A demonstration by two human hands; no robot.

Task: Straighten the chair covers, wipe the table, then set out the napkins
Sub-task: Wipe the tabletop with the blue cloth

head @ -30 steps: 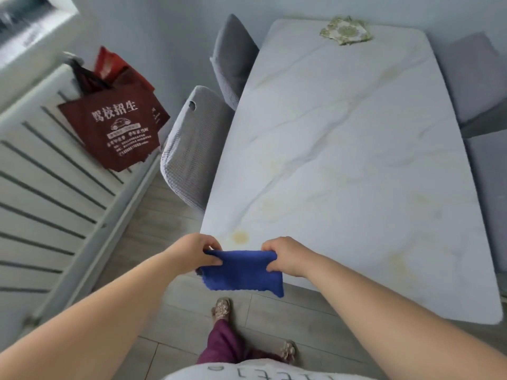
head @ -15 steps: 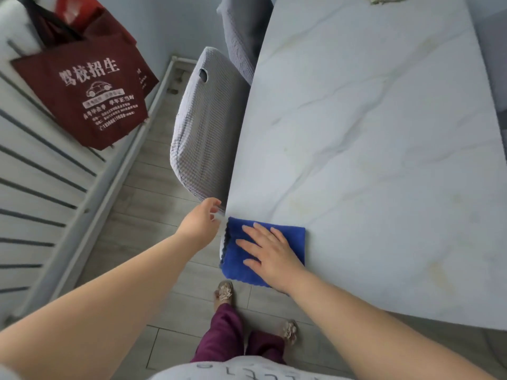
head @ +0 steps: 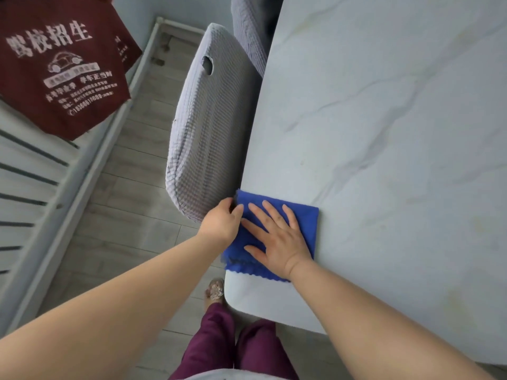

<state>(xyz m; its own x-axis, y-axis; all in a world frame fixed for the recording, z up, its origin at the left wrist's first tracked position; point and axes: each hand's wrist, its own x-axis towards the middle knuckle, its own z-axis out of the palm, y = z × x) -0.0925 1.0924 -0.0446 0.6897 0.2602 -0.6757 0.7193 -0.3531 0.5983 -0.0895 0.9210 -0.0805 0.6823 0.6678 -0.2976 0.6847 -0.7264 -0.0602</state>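
Note:
A folded blue cloth (head: 305, 218) lies on the near left corner of the white marble table (head: 384, 127). My right hand (head: 277, 237) rests flat on the cloth, fingers spread, palm down. My left hand (head: 222, 221) is at the cloth's left edge, where the table ends, with its fingers curled onto that edge. A chair in a grey waffle-weave cover (head: 208, 138) stands against the table's left side, just beyond my left hand. No napkins are in view.
A second covered chair (head: 248, 28) stands farther along the left side. A dark red printed bag (head: 63, 67) hangs over a white slatted radiator (head: 27, 176) on the left wall. Grey plank floor (head: 123, 215) runs between the radiator and the chairs.
The cloth went from held in the air in both hands to flat on the table corner under my right palm. My left hand let go, then came back to its left edge. The view moved closer.

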